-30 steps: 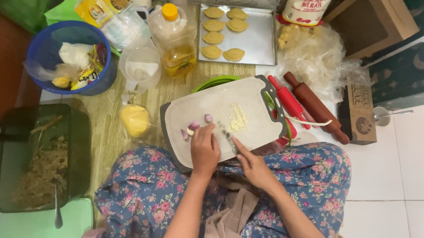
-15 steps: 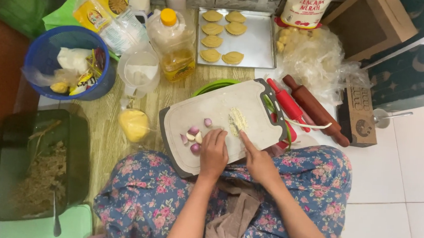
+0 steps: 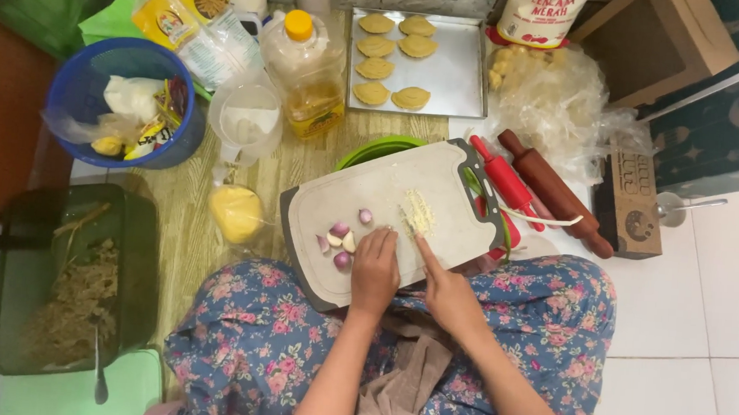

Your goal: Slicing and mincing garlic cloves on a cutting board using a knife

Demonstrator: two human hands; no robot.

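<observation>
A pale cutting board (image 3: 440, 173) with a dark rim rests on my lap. On it lie several shallots and garlic cloves (image 3: 339, 240) and a small heap of minced pale bits (image 3: 419, 212). My left hand (image 3: 376, 272) presses down with curled fingers just right of the shallots; the clove under its fingertips is mostly hidden. My right hand (image 3: 443, 291) sits beside it, index finger stretched toward the minced heap, gripping a knife whose blade barely shows between the hands.
Behind the board are a green bowl (image 3: 373, 150), a red roller (image 3: 501, 174) and a wooden rolling pin (image 3: 554, 191). Further back stand a tray of pastries (image 3: 468, 68), an oil bottle (image 3: 305, 67), a blue basket (image 3: 86, 88) and a dark tub (image 3: 141, 245) at left.
Both hands have slid a little to the right along the board, closer to the minced heap. The shallots now lie clear to the left of my left hand.
</observation>
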